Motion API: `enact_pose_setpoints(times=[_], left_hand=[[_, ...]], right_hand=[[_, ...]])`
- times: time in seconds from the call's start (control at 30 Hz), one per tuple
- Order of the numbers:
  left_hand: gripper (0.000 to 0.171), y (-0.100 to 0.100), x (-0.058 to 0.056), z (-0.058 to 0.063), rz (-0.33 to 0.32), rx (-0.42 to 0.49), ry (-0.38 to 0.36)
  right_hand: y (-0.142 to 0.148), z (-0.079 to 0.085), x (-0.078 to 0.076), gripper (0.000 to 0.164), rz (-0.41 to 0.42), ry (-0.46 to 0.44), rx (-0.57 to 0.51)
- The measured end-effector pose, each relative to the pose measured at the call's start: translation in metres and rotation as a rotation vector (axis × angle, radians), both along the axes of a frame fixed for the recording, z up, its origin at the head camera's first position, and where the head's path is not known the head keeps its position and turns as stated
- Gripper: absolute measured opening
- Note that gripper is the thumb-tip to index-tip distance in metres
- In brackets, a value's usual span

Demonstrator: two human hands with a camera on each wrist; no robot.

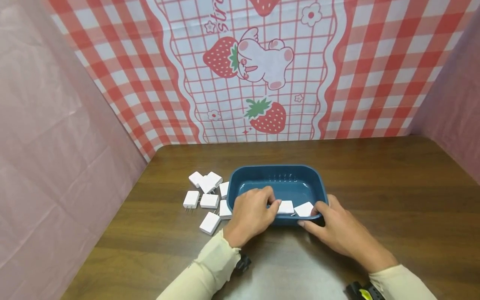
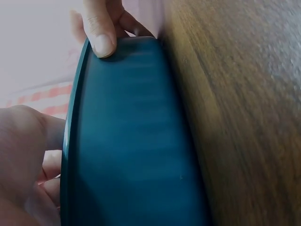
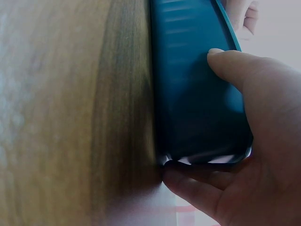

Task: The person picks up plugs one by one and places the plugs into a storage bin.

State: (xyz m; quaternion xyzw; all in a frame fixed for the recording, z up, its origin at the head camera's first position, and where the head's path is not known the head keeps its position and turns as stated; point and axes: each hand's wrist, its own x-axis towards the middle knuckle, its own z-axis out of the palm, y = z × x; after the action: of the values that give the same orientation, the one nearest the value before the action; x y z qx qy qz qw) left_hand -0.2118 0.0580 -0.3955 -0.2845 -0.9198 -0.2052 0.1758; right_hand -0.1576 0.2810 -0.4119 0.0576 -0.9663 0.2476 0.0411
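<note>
A blue plastic basket [image 1: 277, 184] stands on the table, with white plug chargers [image 1: 286, 207] along its near wall. My left hand [image 1: 253, 212] reaches over the near left rim, fingers bent down inside, thumb tip right at one charger's end. The basket wall [image 2: 127, 132] hides its fingertips in the left wrist view, so I cannot tell whether they hold a charger. At the near right corner my right hand [image 1: 341, 225] grips the basket, its thumb [image 3: 225, 63] on the outer wall and other fingers around the corner. Another charger [image 1: 304, 209] lies tilted beside those fingers.
Several more white chargers [image 1: 209, 201] lie loosely on the wooden table [image 1: 375, 179] left of the basket, some with metal prongs showing. Two sit right against its left side. A red-and-white checked cloth [image 1: 375, 75] hangs behind the table, with pink cloth [image 1: 56, 125] at the left.
</note>
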Motion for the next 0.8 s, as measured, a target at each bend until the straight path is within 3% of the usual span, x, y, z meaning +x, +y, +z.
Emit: enact_pose_setpoints(times=[0.23, 0.6, 0.8], left_hand=[[0.021, -0.009, 0.001, 0.002, 0.012, 0.042, 0.032], [0.023, -0.027, 0.007, 0.005, -0.114, 0.22, 0.072], [0.024, -0.046, 0.01, 0.004, -0.11, 0.263, 0.123]], right_hand=[[0.001, 0.001, -0.001, 0.045, 0.004, -0.008, 0.009], [0.001, 0.002, -0.001, 0.046, -0.008, -0.008, 0.022], [-0.001, 0.001, -0.002, 0.047, -0.011, -0.017, 0.018]])
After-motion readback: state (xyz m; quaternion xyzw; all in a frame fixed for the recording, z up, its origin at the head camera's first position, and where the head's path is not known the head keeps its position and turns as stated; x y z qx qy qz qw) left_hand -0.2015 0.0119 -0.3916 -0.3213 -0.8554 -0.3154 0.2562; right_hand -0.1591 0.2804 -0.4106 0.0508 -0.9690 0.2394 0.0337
